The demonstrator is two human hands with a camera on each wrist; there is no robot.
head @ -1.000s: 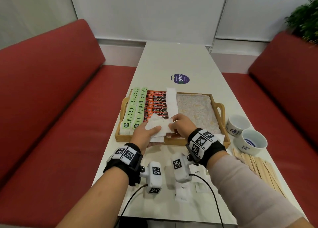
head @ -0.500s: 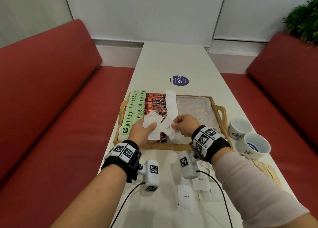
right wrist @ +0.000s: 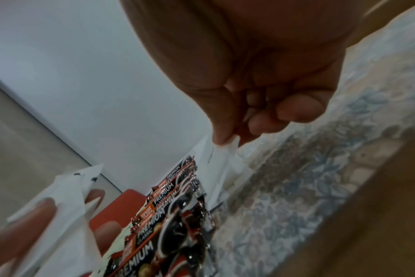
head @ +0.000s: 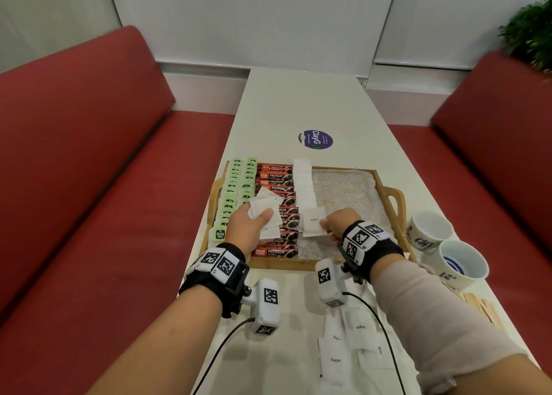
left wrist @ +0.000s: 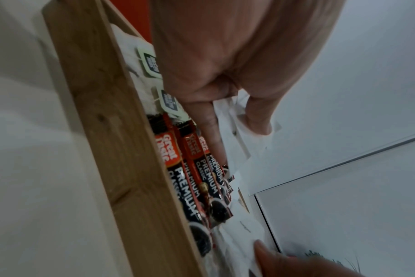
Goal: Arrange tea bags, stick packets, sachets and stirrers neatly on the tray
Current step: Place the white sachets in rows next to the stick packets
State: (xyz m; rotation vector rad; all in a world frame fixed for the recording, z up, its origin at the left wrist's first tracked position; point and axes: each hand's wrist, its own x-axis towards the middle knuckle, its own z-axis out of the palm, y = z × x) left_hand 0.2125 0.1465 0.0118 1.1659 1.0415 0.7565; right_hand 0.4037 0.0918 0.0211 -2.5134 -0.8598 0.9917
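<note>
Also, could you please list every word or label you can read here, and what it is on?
"Sugar": the sachet pinched by the right hand, and loose sachets on the table.
"Great Taste PREMIUM CLASSIC": coffee sticks.
"ClayG": round sticker; its small print is unreadable.
Tea bag tags: too blurred.

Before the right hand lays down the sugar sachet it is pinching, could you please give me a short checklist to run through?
1. Right hand pinches a single sugar sachet by its edge: ok.
2. Sachet is over the tray, at the near end of the white sachet column: ok.
3. Liner beside the coffee sticks below that column is free: ok.
4. Left hand holds the spare sachets clear of that spot: ok.
5. Sachet squared with the column: cannot tell.
6. All sachets on the tray: not ok, loose sachets lie on the table.
</note>
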